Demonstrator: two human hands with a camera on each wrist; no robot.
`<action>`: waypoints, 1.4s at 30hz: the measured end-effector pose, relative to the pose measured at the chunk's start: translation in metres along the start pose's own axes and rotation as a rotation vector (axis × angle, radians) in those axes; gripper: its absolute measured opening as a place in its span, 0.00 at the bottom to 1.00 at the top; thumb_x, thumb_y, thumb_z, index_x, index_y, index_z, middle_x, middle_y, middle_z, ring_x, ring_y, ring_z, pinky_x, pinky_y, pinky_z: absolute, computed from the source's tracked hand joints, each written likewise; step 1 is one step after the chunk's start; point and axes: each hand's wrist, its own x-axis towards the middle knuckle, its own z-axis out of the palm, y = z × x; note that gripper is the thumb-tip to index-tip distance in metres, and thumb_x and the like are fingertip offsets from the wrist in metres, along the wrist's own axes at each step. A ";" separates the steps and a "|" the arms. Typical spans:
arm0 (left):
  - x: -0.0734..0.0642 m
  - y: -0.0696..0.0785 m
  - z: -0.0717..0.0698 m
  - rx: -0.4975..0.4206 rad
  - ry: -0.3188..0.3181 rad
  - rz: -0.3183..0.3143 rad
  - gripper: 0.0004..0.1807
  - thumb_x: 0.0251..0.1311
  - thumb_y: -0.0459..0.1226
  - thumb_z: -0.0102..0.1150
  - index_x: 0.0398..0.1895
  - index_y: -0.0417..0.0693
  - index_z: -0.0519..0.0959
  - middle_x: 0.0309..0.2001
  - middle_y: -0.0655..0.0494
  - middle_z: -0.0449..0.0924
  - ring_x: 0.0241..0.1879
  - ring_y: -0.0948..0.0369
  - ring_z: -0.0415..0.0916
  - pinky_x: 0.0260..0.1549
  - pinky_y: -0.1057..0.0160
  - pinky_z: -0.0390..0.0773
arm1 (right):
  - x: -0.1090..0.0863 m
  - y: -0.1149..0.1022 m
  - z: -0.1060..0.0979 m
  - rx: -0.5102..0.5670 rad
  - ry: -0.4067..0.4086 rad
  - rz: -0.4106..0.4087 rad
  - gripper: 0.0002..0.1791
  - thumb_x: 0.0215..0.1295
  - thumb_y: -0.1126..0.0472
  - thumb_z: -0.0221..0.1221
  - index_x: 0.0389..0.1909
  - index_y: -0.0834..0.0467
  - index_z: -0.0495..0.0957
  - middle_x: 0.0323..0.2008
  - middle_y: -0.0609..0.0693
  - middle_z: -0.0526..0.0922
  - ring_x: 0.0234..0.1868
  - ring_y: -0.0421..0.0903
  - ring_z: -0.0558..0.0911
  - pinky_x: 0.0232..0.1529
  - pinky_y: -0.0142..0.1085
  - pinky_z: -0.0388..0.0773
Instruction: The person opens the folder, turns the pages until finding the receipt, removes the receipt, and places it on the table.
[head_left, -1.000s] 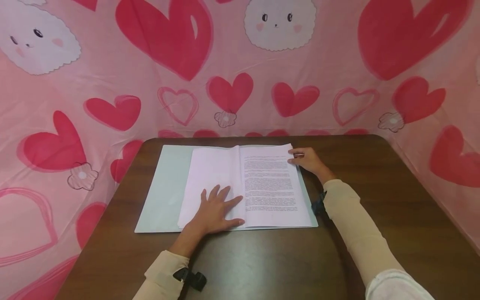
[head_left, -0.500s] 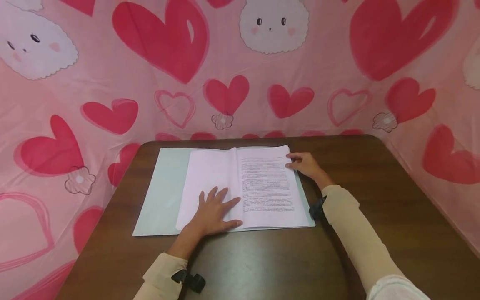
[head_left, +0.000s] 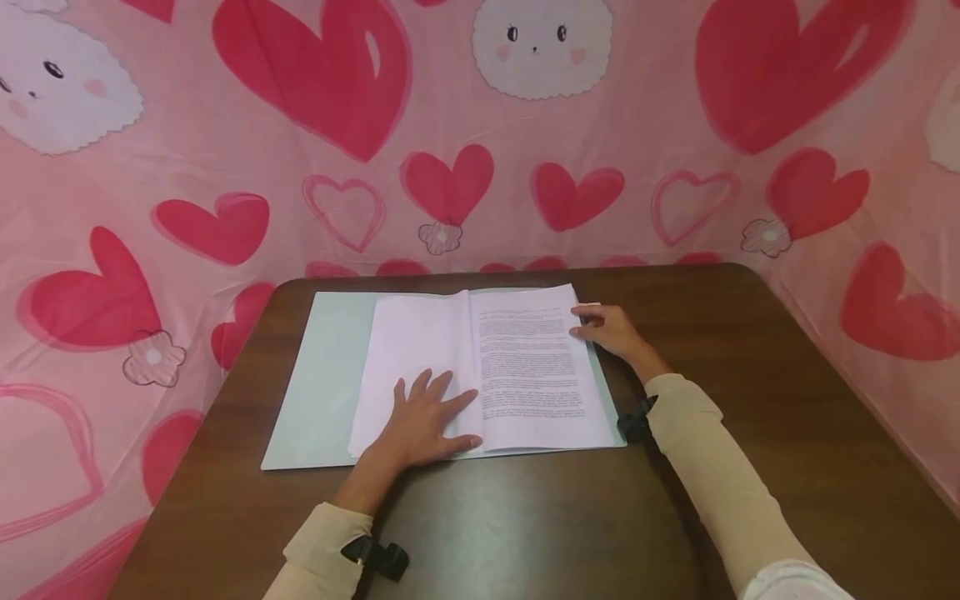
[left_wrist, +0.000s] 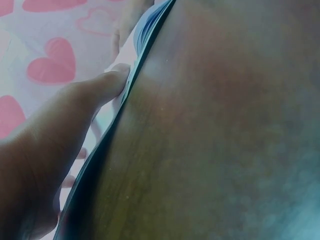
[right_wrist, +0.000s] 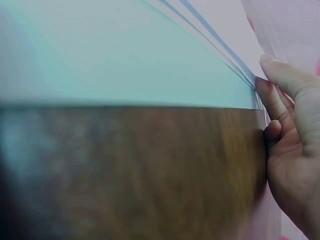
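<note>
An open light green folder [head_left: 318, 392] lies on the table with a stack of white paper in it. The left page [head_left: 420, 333] looks blank; the right page [head_left: 528, 358] carries lines of print. My left hand [head_left: 423, 421] rests on the lower part of the left page, fingers spread, its thumb by the fold near the bottom edge. At the upper right corner my right hand [head_left: 611, 329] pinches the printed page's edge. In the right wrist view the thumb [right_wrist: 280, 72] lies on top and a finger is under the lifted sheets [right_wrist: 225, 30].
The dark brown wooden table [head_left: 525, 525] extends around the folder. Behind and beside it hangs a pink cloth [head_left: 600, 125] printed with red hearts. Each wrist wears a black strapped device, one of them the left wrist device [head_left: 378, 557].
The view has shifted slightly. Both hands keep their places on the pages, and a small white paper edge now shows just above the right hand's fingers.
</note>
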 end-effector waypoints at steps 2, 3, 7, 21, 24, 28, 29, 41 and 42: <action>0.000 -0.001 0.000 0.000 -0.001 -0.002 0.46 0.54 0.75 0.49 0.76 0.74 0.62 0.81 0.50 0.56 0.81 0.40 0.47 0.73 0.24 0.42 | 0.000 0.000 0.000 -0.008 -0.001 0.001 0.26 0.65 0.64 0.67 0.63 0.67 0.77 0.64 0.66 0.77 0.34 0.45 0.75 0.32 0.23 0.72; -0.001 -0.001 0.001 -0.001 -0.001 -0.002 0.46 0.54 0.75 0.49 0.76 0.74 0.62 0.81 0.50 0.56 0.81 0.40 0.47 0.73 0.24 0.42 | -0.001 0.001 0.001 -0.011 -0.002 0.002 0.26 0.65 0.64 0.67 0.63 0.67 0.77 0.64 0.66 0.77 0.35 0.45 0.75 0.32 0.23 0.72; -0.001 0.000 0.002 -0.004 -0.007 -0.002 0.46 0.54 0.75 0.50 0.76 0.74 0.63 0.81 0.49 0.57 0.81 0.39 0.48 0.72 0.23 0.43 | -0.005 0.002 0.001 -0.008 -0.011 0.004 0.26 0.65 0.65 0.67 0.63 0.67 0.77 0.61 0.66 0.78 0.36 0.48 0.76 0.33 0.23 0.73; 0.000 0.000 0.001 0.004 -0.016 -0.007 0.46 0.54 0.76 0.49 0.76 0.74 0.62 0.81 0.49 0.56 0.81 0.39 0.47 0.72 0.23 0.42 | -0.020 -0.009 -0.004 0.022 -0.053 0.035 0.29 0.65 0.63 0.67 0.66 0.67 0.75 0.54 0.70 0.83 0.36 0.49 0.80 0.35 0.22 0.76; 0.000 0.000 0.001 0.001 -0.014 -0.008 0.46 0.54 0.76 0.49 0.76 0.74 0.62 0.81 0.49 0.56 0.81 0.39 0.47 0.72 0.23 0.41 | -0.021 -0.006 -0.004 0.016 -0.062 0.042 0.29 0.66 0.63 0.67 0.66 0.67 0.74 0.52 0.70 0.83 0.36 0.49 0.80 0.35 0.22 0.75; 0.000 0.000 0.001 0.003 -0.007 -0.003 0.46 0.54 0.75 0.49 0.76 0.73 0.62 0.81 0.49 0.57 0.81 0.39 0.47 0.72 0.23 0.42 | -0.031 -0.021 -0.007 0.017 -0.084 0.037 0.28 0.66 0.66 0.65 0.65 0.71 0.73 0.48 0.73 0.83 0.35 0.50 0.80 0.34 0.23 0.75; 0.000 0.001 0.001 0.002 -0.004 -0.002 0.46 0.54 0.75 0.49 0.76 0.73 0.63 0.81 0.49 0.57 0.81 0.39 0.48 0.72 0.22 0.42 | -0.034 -0.027 -0.008 0.018 -0.090 0.034 0.28 0.66 0.67 0.65 0.65 0.72 0.73 0.47 0.74 0.83 0.34 0.51 0.80 0.34 0.24 0.75; 0.000 0.000 0.001 -0.014 -0.001 0.004 0.46 0.54 0.75 0.50 0.76 0.74 0.63 0.81 0.48 0.57 0.81 0.39 0.47 0.72 0.22 0.42 | -0.052 -0.047 -0.011 0.008 -0.101 0.027 0.25 0.66 0.68 0.65 0.62 0.74 0.75 0.40 0.71 0.83 0.29 0.42 0.78 0.29 0.25 0.71; 0.000 0.000 0.001 -0.016 0.000 0.003 0.46 0.54 0.75 0.50 0.76 0.74 0.63 0.81 0.48 0.57 0.81 0.39 0.47 0.72 0.22 0.42 | -0.051 -0.044 -0.010 0.009 -0.102 0.029 0.25 0.66 0.68 0.65 0.62 0.74 0.75 0.40 0.70 0.83 0.29 0.43 0.78 0.29 0.25 0.71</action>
